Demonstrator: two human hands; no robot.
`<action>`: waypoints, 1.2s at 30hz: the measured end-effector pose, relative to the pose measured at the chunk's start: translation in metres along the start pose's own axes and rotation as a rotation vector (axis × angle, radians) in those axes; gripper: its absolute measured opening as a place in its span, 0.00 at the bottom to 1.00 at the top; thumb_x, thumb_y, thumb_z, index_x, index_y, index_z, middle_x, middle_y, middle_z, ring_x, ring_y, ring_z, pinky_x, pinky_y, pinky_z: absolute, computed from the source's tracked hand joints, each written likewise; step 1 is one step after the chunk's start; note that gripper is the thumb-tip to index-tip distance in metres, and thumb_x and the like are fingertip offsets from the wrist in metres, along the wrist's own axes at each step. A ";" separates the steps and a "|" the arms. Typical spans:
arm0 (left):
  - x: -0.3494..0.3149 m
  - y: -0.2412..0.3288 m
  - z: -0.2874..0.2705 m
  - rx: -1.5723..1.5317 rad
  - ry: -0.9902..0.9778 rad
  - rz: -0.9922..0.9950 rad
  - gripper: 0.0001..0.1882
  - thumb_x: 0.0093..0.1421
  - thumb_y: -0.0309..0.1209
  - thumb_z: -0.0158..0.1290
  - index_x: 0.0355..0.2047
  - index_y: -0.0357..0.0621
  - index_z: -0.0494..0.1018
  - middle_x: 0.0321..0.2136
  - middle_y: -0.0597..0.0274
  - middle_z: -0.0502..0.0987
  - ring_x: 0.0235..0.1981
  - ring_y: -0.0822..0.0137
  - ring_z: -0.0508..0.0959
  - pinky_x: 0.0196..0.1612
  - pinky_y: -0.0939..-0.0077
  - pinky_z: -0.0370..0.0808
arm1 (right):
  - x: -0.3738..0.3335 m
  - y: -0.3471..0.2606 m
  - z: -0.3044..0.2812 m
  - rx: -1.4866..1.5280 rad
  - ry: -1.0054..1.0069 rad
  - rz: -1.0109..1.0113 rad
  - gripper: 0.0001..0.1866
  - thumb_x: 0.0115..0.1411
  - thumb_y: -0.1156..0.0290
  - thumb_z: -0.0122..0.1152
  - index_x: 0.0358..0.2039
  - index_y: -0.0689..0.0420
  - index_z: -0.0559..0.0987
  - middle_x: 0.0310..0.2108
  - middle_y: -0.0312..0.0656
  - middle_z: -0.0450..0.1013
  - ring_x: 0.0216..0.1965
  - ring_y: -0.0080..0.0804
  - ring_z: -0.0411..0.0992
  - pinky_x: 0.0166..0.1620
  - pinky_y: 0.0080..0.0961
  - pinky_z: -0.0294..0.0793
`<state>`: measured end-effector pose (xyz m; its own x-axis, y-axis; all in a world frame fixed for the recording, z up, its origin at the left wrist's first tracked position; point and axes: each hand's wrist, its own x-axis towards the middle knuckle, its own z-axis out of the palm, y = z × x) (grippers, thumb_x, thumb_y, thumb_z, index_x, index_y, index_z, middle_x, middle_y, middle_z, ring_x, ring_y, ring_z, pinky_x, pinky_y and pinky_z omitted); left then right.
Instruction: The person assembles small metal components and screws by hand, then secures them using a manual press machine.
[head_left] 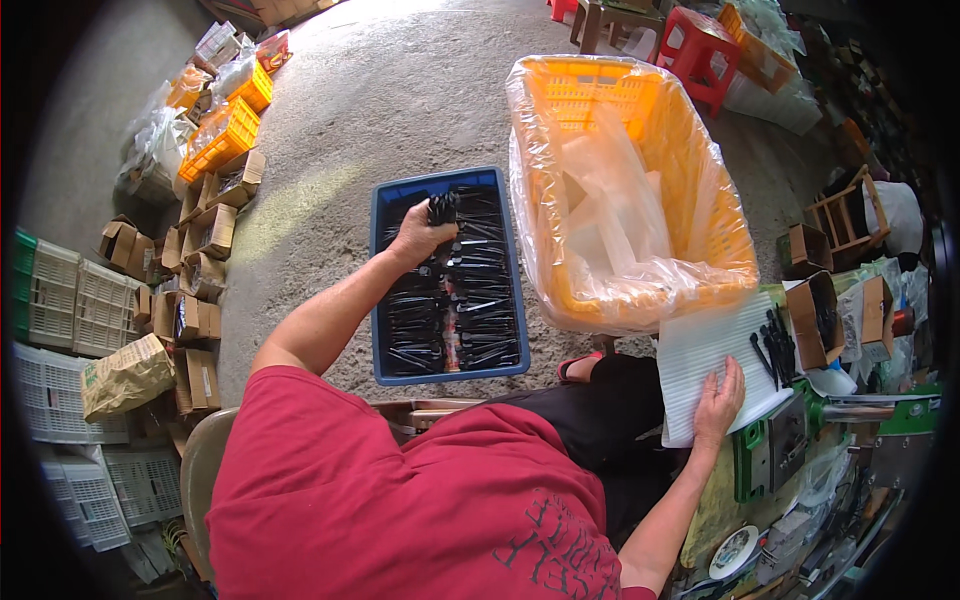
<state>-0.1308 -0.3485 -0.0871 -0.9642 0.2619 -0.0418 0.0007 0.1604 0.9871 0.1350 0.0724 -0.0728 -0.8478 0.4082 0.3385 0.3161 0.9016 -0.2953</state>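
Blue and shallow, the tray (450, 379) on the concrete floor (320, 130) holds slim black pieces (485, 285) laid in two columns; over its far half the left hand (420, 238) grips a bundle (443, 207) of them, though what exactly they are is too small to tell. Palm down with fingers extended, the right hand (718, 403) rests on a white ribbed sheet (692, 365) at the worktop (715, 500), loose black parts (776, 345) near it. Right of the tray stands an orange crate (650, 98) lined with clear plastic (625, 205)
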 end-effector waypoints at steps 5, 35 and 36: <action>-0.026 -0.047 -0.011 0.538 -0.143 0.017 0.12 0.40 0.26 0.54 0.29 0.39 0.68 0.19 0.59 0.71 0.23 0.75 0.68 0.28 0.77 0.67 | 0.000 -0.002 0.000 -0.010 0.007 0.005 0.22 0.55 0.62 0.44 0.45 0.64 0.64 0.46 0.50 0.61 0.50 0.44 0.56 0.53 0.36 0.51; -0.062 -0.116 -0.038 1.122 -0.207 0.105 0.15 0.39 0.24 0.52 0.31 0.42 0.64 0.30 0.54 0.68 0.37 0.53 0.69 0.38 0.64 0.67 | 0.001 -0.003 -0.004 0.019 -0.010 0.005 0.21 0.56 0.63 0.43 0.45 0.65 0.63 0.46 0.51 0.61 0.50 0.45 0.57 0.52 0.37 0.52; -0.063 -0.116 -0.039 1.126 -0.183 0.145 0.16 0.38 0.24 0.52 0.31 0.43 0.65 0.31 0.55 0.68 0.38 0.53 0.68 0.38 0.64 0.67 | 0.001 -0.004 -0.004 0.019 -0.010 0.006 0.21 0.56 0.63 0.43 0.45 0.65 0.63 0.46 0.51 0.61 0.50 0.45 0.57 0.52 0.37 0.52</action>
<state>-0.0804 -0.4203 -0.1931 -0.8827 0.4670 -0.0525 0.4340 0.8529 0.2903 0.1347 0.0700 -0.0679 -0.8502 0.4117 0.3281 0.3129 0.8964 -0.3141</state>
